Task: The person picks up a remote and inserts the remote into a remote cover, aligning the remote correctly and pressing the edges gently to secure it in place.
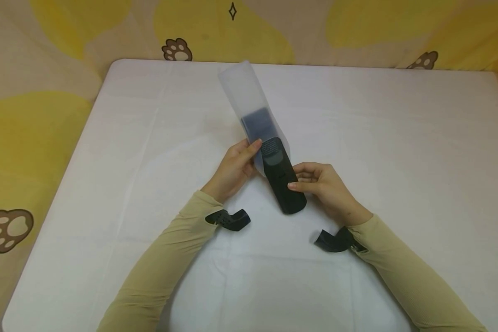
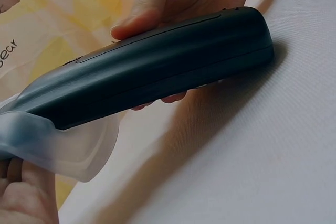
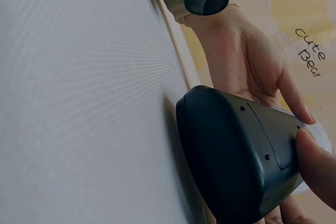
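Note:
A black remote control [image 1: 283, 182], its back face up, slants between my hands over the white table. Its far end meets a translucent sleeve [image 1: 240, 83] that points away from me. A dark bluish patch shows through the sleeve's middle. My left hand [image 1: 236, 166] holds the sleeve at its near end, thumb on top and fingers underneath. On the other side, my right hand [image 1: 321, 182] grips the remote, with the thumb on its back and fingers under it. In the left wrist view the sleeve's flared clear edge [image 2: 97, 150] lies under the remote.
A white cloth-like surface covers the table [image 1: 128, 184]. Yellow and beige printed fabric [image 1: 216, 32] hangs behind its far edge and along the left. Each wrist carries a black camera mount, the left one [image 1: 232, 220] and the right one [image 1: 334, 240].

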`<state>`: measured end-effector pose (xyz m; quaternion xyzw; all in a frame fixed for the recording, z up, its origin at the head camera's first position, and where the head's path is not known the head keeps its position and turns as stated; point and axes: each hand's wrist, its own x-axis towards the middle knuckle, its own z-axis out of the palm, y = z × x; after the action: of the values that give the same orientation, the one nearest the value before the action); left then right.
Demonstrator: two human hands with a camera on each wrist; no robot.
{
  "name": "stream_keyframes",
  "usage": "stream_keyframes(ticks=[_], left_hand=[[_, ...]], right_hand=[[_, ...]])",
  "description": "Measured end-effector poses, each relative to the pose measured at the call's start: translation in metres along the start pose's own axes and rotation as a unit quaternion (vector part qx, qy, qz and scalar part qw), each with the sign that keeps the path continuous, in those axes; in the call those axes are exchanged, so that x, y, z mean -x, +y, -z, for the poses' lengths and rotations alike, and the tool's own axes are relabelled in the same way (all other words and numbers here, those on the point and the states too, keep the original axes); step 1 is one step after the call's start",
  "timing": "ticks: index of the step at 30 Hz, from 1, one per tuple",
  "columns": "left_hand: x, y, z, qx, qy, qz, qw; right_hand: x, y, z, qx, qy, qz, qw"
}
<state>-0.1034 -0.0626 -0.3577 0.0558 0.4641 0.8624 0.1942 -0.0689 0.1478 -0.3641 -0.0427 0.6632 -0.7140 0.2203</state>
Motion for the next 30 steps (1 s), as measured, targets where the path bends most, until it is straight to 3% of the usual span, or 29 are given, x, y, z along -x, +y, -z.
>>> stream_keyframes(ticks=[22, 30], left_hand=[[-0.0008, -0.0009, -0.0025, -0.007, 0.002, -0.001, 1.0000], [-0.0015, 0.0041, 0.0008, 0.006, 0.021, 0.001, 0.9998]], right_hand=[[0.0003, -0.0001, 0.0009, -0.003, 0.000, -0.004, 1.000], [-0.0017, -0.0015, 0.0017, 0.046, -0.012, -0.019, 0.999]])
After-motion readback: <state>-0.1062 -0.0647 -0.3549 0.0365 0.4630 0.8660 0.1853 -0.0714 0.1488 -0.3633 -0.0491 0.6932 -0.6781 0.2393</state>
